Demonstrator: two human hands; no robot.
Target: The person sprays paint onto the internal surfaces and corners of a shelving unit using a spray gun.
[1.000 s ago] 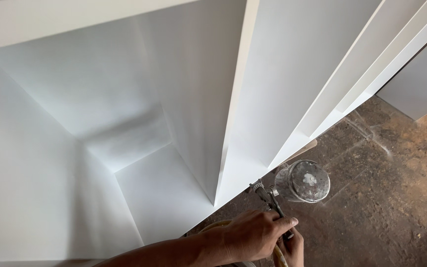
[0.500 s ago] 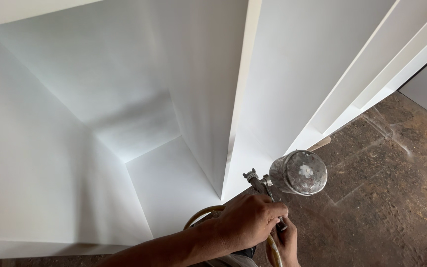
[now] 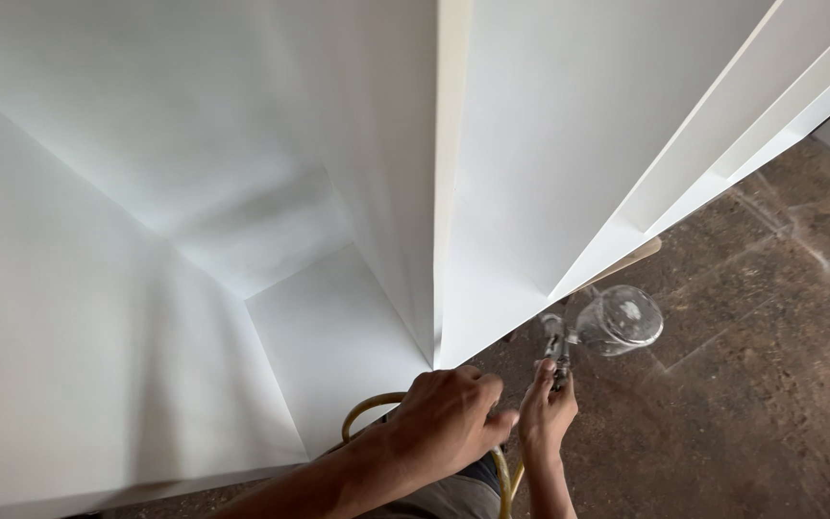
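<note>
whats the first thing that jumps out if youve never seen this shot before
The big white painted panels fill the upper left and middle, their surfaces meeting in a deep corner. Low and right of centre, the right hand grips a metal spray gun with a paint-flecked round cup beside the panel edge, above the dusty brown floor. The left hand sits next to it by a looped yellow hose.
</note>
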